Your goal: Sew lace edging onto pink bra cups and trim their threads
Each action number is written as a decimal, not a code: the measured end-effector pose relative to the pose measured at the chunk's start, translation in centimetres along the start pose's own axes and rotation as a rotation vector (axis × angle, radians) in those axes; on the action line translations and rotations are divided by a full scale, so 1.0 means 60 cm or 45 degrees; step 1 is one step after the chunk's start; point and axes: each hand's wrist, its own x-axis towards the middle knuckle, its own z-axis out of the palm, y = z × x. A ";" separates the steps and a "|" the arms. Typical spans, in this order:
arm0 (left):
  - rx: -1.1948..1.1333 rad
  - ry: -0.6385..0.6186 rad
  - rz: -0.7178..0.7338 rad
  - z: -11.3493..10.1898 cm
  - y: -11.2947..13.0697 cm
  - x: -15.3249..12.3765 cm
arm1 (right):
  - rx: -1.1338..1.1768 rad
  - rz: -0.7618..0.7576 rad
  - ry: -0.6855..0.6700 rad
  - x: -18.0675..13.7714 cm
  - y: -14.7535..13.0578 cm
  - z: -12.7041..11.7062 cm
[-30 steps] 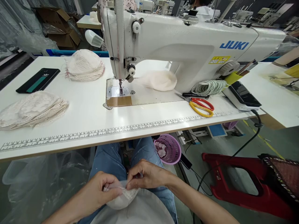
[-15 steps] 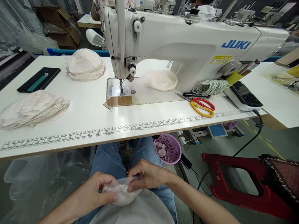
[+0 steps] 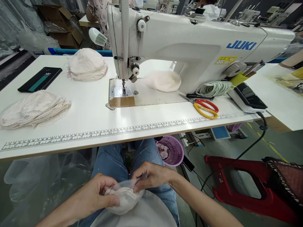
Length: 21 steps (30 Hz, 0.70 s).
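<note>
Over my lap, both hands pinch a small white sheer fabric piece with lace trim (image 3: 125, 201). My left hand (image 3: 104, 192) grips its left end between thumb and fingers. On the other end, my right hand (image 3: 148, 178) has thumb and fingertips closed on the sheer edge. The lace band runs between the two hands, and the cloth bulges below it. A large pale grey cloth (image 3: 144, 214) lies on my lap beneath. Ahead stands a white sewing machine (image 3: 189, 41), with a cream fabric piece (image 3: 165, 81) lying on its bed right of the needle.
On the table's left are two stacks of cream lace pieces (image 3: 87, 64) and a black phone-like item (image 3: 40, 79). Scissors (image 3: 204, 108), a coil of pale cord (image 3: 214, 88) and a black-topped box (image 3: 247, 97) sit right. Below are a purple basket (image 3: 174, 151) and a red stool (image 3: 236, 186).
The fabric between my hands has opened out a little, its lower part bulging further down. My right hand has shifted slightly right. The table things stay where they were.
</note>
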 end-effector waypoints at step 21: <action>0.198 0.072 0.090 0.005 -0.001 -0.002 | -0.250 -0.127 0.127 -0.002 0.006 0.018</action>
